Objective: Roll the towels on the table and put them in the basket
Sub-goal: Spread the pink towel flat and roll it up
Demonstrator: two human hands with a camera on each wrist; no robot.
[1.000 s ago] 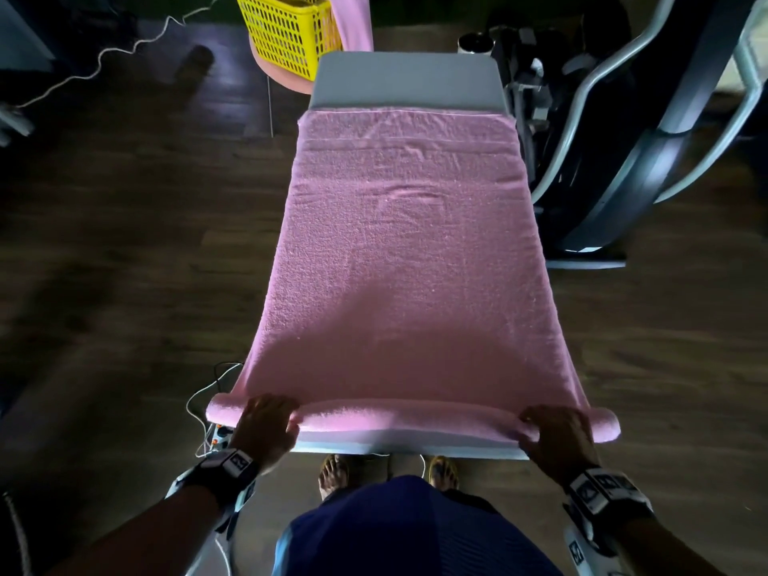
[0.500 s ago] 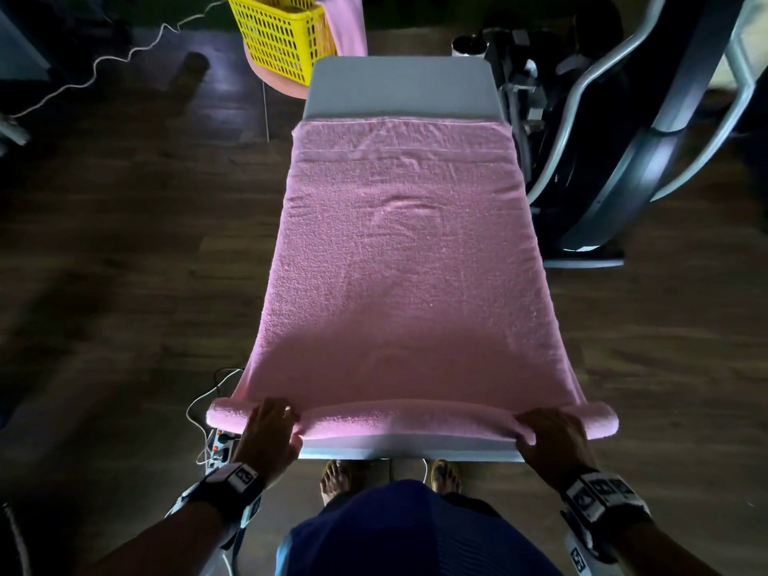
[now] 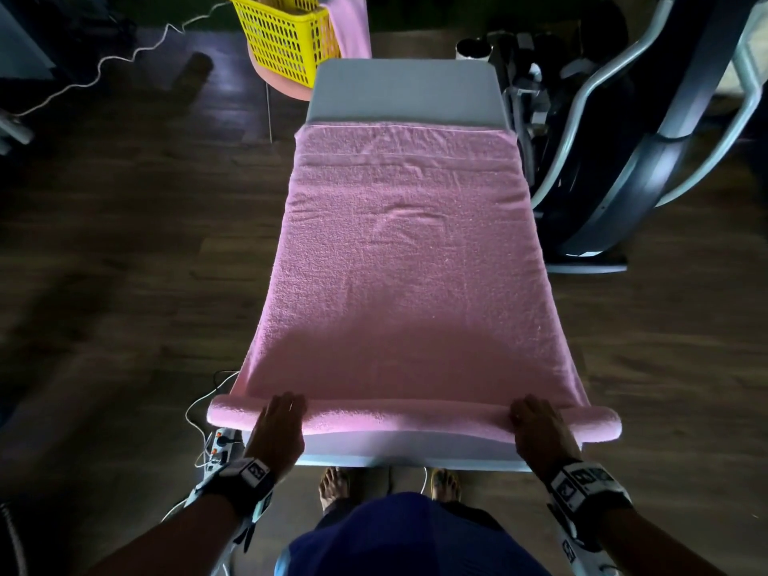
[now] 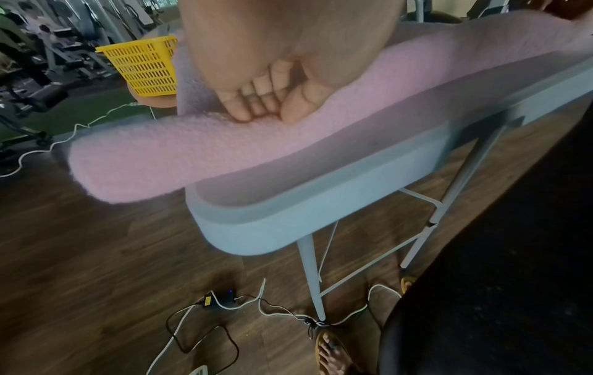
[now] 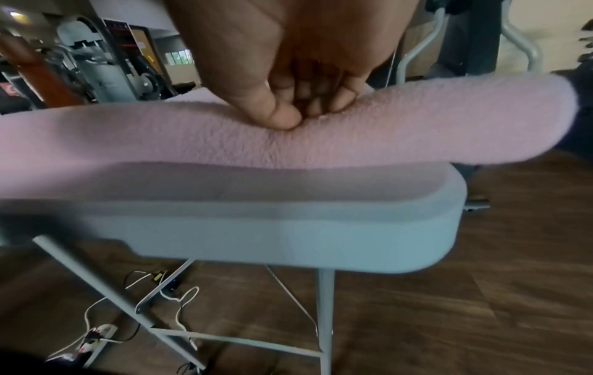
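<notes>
A pink towel lies flat along the grey table, and its near end is turned into a thin roll across the table's width. My left hand sits on the roll's left part, fingers and thumb curled over it. At the right end my right hand pinches the roll between thumb and fingers. Both ends of the roll overhang the table sides. The yellow basket stands beyond the table's far left corner, with another pink towel hanging from it.
Gym machines stand close along the table's right side. Cables and a power strip lie on the wooden floor under the near end, by my sandalled feet. The basket rests on a pink stool.
Both hands have pushed the roll a little farther up the table, and a wider strip of bare grey table shows at the near edge.
</notes>
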